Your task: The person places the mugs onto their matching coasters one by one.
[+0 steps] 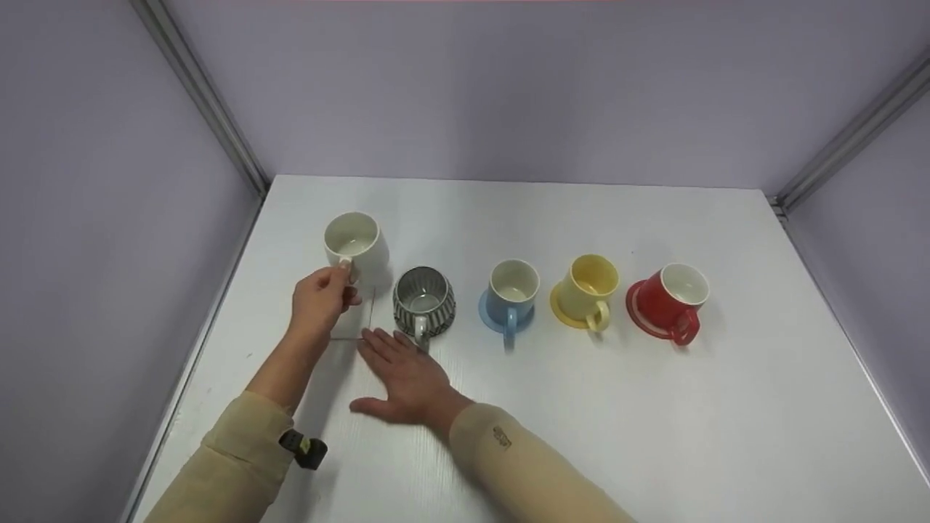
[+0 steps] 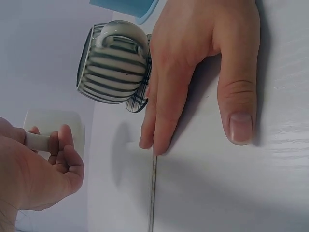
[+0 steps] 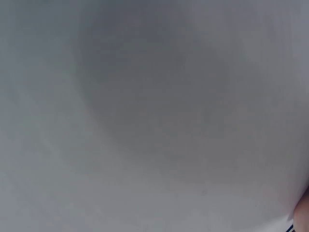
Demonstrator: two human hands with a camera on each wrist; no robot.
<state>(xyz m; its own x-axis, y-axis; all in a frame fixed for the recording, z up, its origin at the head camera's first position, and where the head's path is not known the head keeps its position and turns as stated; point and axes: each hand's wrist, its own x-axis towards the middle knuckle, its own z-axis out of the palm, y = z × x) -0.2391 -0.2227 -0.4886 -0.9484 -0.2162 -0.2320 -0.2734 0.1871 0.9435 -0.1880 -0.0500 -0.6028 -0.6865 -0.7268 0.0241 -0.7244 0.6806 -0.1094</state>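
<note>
My left hand [image 1: 317,301] pinches the handle of a white mug [image 1: 370,256], which is held above the table at the left; its shadow shows below in the left wrist view. My right hand [image 1: 407,378] lies with fingers straight and thumb spread, palm toward the table. Its fingertips touch the corner of a thin white square coaster [image 1: 352,323] with a dark edge [image 2: 153,193]. Just beyond those fingers a striped grey-and-white mug [image 1: 424,301] stands on a checked coaster [image 2: 138,96], its handle toward me.
To the right stand a blue mug [image 1: 508,299] on a blue coaster [image 1: 485,314], a yellow mug [image 1: 581,298] on a yellow coaster [image 1: 563,312] and a red mug [image 1: 660,303] on a red coaster [image 1: 641,319]. Grey walls [image 1: 508,87] enclose the white table [image 1: 654,436].
</note>
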